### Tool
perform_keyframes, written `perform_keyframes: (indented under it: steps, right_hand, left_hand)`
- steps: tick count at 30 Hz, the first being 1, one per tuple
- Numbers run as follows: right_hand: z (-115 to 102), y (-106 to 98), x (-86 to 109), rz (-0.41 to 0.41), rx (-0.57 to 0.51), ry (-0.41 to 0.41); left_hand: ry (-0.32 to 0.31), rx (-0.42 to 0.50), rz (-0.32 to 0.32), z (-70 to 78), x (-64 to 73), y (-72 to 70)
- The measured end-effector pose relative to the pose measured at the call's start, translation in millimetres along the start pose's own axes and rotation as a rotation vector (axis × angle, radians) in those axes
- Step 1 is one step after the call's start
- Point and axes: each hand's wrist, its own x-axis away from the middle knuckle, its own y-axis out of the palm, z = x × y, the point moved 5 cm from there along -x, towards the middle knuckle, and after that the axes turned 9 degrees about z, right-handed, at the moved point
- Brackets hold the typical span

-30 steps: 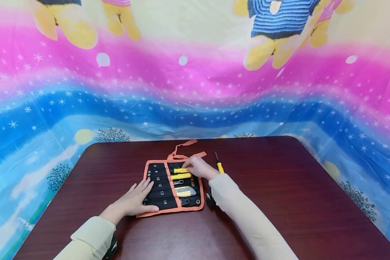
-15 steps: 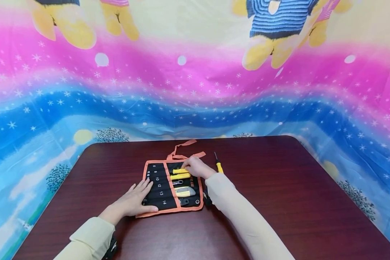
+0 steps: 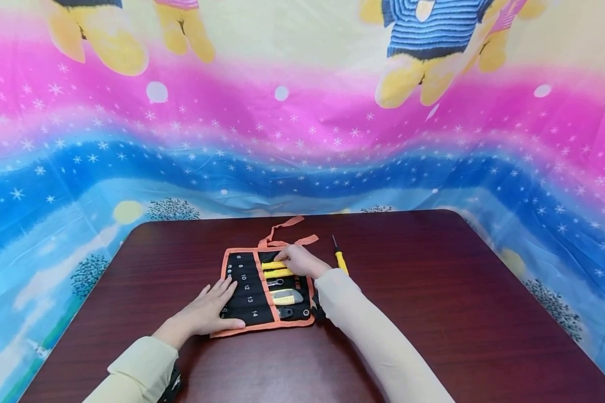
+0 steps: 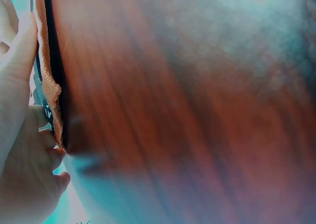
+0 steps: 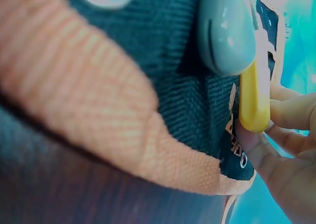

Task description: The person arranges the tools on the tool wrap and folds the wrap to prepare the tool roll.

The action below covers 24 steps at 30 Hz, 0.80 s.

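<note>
A black tool roll with orange trim and printed size numbers lies unrolled on the table. My left hand rests flat on its left part, fingers spread and thumb near the lower edge. At the roll's top right, my right hand grips the end of a yellow-handled screwdriver, whose front part is hidden in a pocket. Just below is another yellow handle, its rounded end close to my fingers in the right wrist view. Lower pockets hold a ring-ended wrench, a utility knife and a dark tool.
A loose screwdriver with a yellow handle lies right of the roll. Orange tie straps trail behind it. The dark red wooden table stands against a printed cloth backdrop.
My right hand has shifted slightly left, and the gripped screwdriver's handle has slid left up to the orange pocket strip. My left hand has stayed in place.
</note>
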Motion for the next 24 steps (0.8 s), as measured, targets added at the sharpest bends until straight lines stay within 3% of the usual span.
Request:
perform_keyframes:
  steps: [15, 24]
  right_hand:
    - [-1.2, -0.6, 2.6, 0.008, -0.031, 0.008]
    - [-1.9, -1.2, 2.8, 0.012, 0.016, -0.017]
  left_hand:
    - [-0.006, 0.001, 0.006, -1.6, -0.9, -0.5]
    - [-0.006, 0.003, 0.002, -0.8, -0.4, -1.3]
